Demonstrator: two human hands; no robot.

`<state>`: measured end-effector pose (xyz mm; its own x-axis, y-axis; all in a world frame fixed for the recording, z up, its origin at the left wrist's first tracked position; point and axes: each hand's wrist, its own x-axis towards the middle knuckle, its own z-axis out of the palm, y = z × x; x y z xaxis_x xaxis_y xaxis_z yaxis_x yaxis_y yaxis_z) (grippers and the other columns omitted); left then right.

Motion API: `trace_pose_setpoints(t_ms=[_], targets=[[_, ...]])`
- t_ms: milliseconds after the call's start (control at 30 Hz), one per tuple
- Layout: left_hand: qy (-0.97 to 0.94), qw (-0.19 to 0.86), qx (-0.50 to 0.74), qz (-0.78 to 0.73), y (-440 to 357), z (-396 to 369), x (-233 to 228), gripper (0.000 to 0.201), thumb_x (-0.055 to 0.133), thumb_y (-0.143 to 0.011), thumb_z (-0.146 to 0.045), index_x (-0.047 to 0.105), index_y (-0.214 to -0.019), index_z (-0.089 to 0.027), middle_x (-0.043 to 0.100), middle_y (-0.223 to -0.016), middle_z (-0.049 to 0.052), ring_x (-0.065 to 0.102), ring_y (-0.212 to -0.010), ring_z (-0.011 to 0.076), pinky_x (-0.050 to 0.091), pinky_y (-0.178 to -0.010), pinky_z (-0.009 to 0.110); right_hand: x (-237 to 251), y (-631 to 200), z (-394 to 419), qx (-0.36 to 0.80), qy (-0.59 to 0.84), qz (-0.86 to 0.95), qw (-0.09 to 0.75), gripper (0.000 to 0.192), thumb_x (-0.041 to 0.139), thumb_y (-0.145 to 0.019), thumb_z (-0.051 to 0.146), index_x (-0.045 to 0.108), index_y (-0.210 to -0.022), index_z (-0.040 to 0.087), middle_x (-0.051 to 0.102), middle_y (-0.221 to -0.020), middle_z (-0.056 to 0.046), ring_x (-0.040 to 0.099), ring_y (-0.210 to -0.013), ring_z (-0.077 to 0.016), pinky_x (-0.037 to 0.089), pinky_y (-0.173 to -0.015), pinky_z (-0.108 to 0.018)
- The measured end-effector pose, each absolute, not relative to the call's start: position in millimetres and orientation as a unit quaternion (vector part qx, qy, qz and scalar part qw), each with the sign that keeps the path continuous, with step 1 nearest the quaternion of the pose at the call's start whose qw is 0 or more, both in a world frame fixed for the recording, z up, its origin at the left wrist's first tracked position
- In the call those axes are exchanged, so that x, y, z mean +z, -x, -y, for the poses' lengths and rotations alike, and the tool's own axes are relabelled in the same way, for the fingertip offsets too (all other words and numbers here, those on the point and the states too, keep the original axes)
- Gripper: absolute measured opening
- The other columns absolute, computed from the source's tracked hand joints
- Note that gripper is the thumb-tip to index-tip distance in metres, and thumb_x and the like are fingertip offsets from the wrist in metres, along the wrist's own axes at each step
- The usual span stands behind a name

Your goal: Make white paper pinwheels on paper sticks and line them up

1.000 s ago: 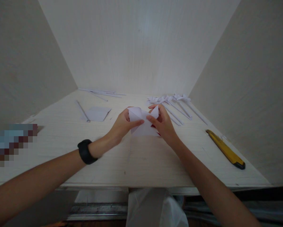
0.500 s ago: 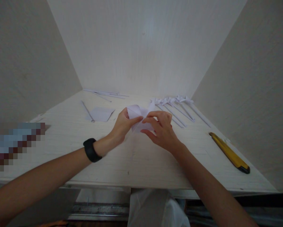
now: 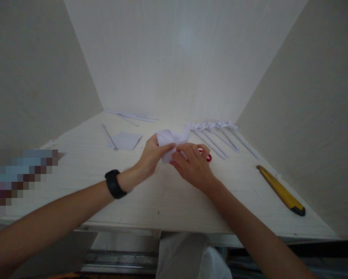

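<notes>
In the middle of the head view, my left hand (image 3: pixel 154 155) pinches a white paper pinwheel (image 3: pixel 166 136) near its centre, its thumb on top of the folded blades. My right hand (image 3: pixel 193 162) is closed at the pinwheel's right side, fingertips pressed on the folds near the centre. Part of a red loop, like a scissors handle (image 3: pixel 209 157), shows just behind my right hand; the rest of it is hidden. Several finished paper pinwheels on sticks (image 3: pixel 217 136) lie in a row at the back right.
Thin rolled paper sticks (image 3: pixel 136 115) lie along the back wall. Flat paper (image 3: pixel 128 140) and a single stick (image 3: pixel 110 137) are at the left. A yellow utility knife (image 3: pixel 280 190) lies at the right edge. Walls enclose the white tabletop (image 3: pixel 127 211); a blurred-out object (image 3: pixel 19 174) is at far left.
My right hand has drawn its fingers together onto the pinwheel and shifted slightly left and down. The red loop behind it has come into view. My left hand keeps its pinch.
</notes>
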<state>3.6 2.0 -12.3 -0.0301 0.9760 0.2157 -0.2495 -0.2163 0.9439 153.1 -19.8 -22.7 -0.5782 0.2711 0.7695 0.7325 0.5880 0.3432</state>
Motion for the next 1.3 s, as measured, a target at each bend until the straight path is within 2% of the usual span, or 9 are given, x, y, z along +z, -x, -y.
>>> trace_pose_setpoints(t_ms=[200, 433, 600, 800, 933, 1133, 1300], targets=[[-0.476, 0.471, 0.638, -0.381, 0.0, -6.0, -15.5, 0.026, 0.074, -0.063, -0.018, 0.061, -0.085, -0.015, 0.063, -0.076, -0.001, 0.055, -0.065, 0.0107, 0.042, -0.06, 0.022, -21.2, -152.8, 24.6, -0.321, 0.288, 0.831, 0.351, 0.023, 0.06, -0.087, 0.04, 0.058, -0.093, 0.018, 0.067, -0.095, -0.006, 0.054, -0.092, -0.0203, 0.027, -0.087, -0.039], [-0.491, 0.459, 0.621, -0.403, -2.4, -3.2, -13.8, 0.028, 0.076, -0.061, -0.018, 0.059, -0.083, -0.014, 0.061, -0.074, -0.002, 0.054, -0.064, 0.0111, 0.042, -0.059, 0.023, -22.0, -145.5, 25.2, -0.337, 0.264, 0.832, 0.353, 0.008, 0.053, -0.093, 0.023, 0.058, -0.092, 0.018, 0.068, -0.09, -0.003, 0.055, -0.085, -0.0172, 0.028, -0.085, -0.036], [-0.503, 0.448, 0.618, -0.405, -2.3, -1.5, -11.9, 0.032, 0.077, -0.062, -0.02, 0.058, -0.087, -0.015, 0.062, -0.077, -0.001, 0.056, -0.069, 0.0124, 0.044, -0.063, 0.024, -19.2, -146.7, 26.6, -0.319, 0.276, 0.842, 0.337, 0.014, 0.047, -0.093, 0.013, 0.059, -0.093, 0.02, 0.069, -0.086, -0.001, 0.055, -0.079, -0.0152, 0.029, -0.082, -0.035], [-0.516, 0.435, 0.625, -0.392, -2.9, -0.5, -9.6, 0.032, 0.077, -0.063, -0.021, 0.056, -0.086, -0.016, 0.061, -0.073, -0.003, 0.057, -0.063, 0.0117, 0.048, -0.057, 0.024, -14.2, -152.2, 23.1, -0.301, 0.331, 0.806, 0.388, 0.011, 0.049, -0.091, 0.015, 0.058, -0.087, 0.02, 0.067, -0.075, 0.0, 0.056, -0.073, -0.0153, 0.028, -0.082, -0.035], [-0.53, 0.44, 0.62, -0.375, -4.7, 2.3, -7.0, 0.032, 0.076, -0.064, -0.02, 0.053, -0.087, -0.017, 0.06, -0.076, -0.002, 0.057, -0.063, 0.0112, 0.051, -0.054, 0.023, -11.7, -157.3, 20.4, -0.26, 0.378, 0.78, 0.425, 0.013, 0.05, -0.093, 0.021, 0.057, -0.082, 0.021, 0.065, -0.076, 0.0, 0.057, -0.075, -0.0163, 0.027, -0.082, -0.036], [-0.572, 0.401, 0.612, -0.371, -4.4, 5.7, -5.5, 0.033, 0.074, -0.065, -0.018, 0.052, -0.089, -0.019, 0.057, -0.07, -0.005, 0.054, -0.057, 0.0095, 0.045, -0.05, 0.021, -12.6, -158.0, 19.3, -0.206, 0.382, 0.773, 0.463, 0.016, 0.051, -0.092, 0.022, 0.059, -0.079, 0.021, 0.062, -0.075, 0.0, 0.055, -0.075, -0.0167, 0.025, -0.08, -0.037], [-0.596, 0.37, 0.606, -0.374, -3.5, 7.4, -5.6, 0.031, 0.073, -0.065, -0.016, 0.053, -0.089, -0.02, 0.056, -0.072, -0.005, 0.053, -0.059, 0.0098, 0.043, -0.052, 0.021, -13.0, -155.8, 16.9, -0.179, 0.415, 0.77, 0.451, 0.018, 0.054, -0.089, 0.023, 0.058, -0.072, 0.021, 0.06, -0.072, 0.001, 0.054, -0.076, -0.0173, 0.024, -0.078, -0.036]])
